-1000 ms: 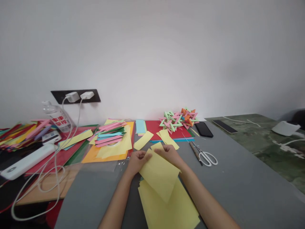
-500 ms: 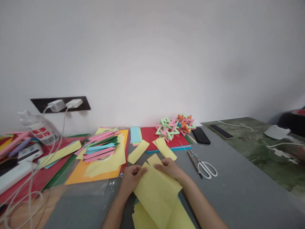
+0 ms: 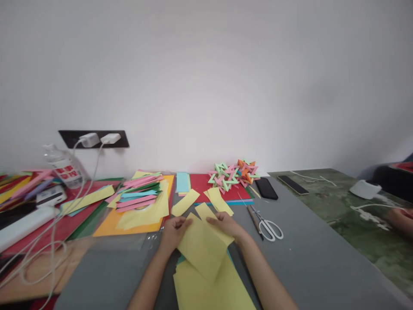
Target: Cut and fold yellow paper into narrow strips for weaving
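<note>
Between my two hands is a piece of yellow paper (image 3: 202, 244), partly split from its top edge. My left hand (image 3: 176, 230) pinches its upper left part between thumb and fingers. On the other side, my right hand (image 3: 226, 224) grips the upper right part, where a narrow strip (image 3: 205, 211) sticks up. Below the held paper lies a stack of yellow sheets (image 3: 209, 290), with some blue-green showing at its edges. Two groups of yellow strips lie just beyond my hands, one on the left (image 3: 185, 202) and one on the right (image 3: 219, 201).
White-handled scissors (image 3: 271, 230) and a thin brown-handled tool (image 3: 256, 221) lie right of my hands. Folded paper stars (image 3: 224, 176) stand at the back beside a black phone (image 3: 266, 188). Coloured strips (image 3: 138, 193), a bottle (image 3: 66, 168) and white cables (image 3: 53, 241) fill the left. Another person's hand (image 3: 402, 219) is far right.
The view has shifted slightly, so things on the table sit a little differently. Both hands keep hold of the yellow paper. Another person's hand shows more at the right edge.
</note>
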Demonstrator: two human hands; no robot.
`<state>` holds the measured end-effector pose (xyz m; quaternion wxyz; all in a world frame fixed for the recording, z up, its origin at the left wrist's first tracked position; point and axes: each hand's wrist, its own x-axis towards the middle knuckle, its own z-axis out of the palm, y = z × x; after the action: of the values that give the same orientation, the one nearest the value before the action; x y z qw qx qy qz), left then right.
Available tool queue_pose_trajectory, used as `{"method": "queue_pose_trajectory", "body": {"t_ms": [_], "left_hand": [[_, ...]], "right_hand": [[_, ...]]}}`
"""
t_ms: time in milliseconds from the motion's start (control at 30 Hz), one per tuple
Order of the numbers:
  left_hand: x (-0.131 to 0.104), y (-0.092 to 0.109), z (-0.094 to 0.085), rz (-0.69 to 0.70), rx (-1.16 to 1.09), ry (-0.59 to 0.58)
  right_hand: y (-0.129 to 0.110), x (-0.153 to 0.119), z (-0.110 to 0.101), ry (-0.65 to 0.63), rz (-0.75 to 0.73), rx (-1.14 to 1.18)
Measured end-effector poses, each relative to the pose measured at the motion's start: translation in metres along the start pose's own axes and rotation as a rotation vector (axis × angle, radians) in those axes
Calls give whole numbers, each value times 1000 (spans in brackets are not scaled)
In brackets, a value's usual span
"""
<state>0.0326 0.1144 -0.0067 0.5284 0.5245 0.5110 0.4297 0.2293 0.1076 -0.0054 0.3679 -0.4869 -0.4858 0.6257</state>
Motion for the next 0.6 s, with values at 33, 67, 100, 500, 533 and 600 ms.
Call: {"method": "queue_pose_trajectory", "body": {"t_ms": [33, 67, 100, 500, 533, 600], "left_hand": [[-1, 0, 0, 17, -17, 16], [-2, 1, -1, 25, -36, 36], [-4, 2, -1, 27, -62, 47], [-7, -6, -7, 118, -193, 54], [-6, -7, -7, 120, -192, 71], [-5, -8, -6, 113, -199, 89]], "right_hand": [[1, -1, -1, -3, -2, -12], [2, -2, -1, 5, -17, -9], [2, -2, -2, 17, -40, 7], [13, 11, 6, 266, -255, 82], [13, 11, 7, 276, -263, 75], [13, 10, 8, 287, -278, 56]]}}
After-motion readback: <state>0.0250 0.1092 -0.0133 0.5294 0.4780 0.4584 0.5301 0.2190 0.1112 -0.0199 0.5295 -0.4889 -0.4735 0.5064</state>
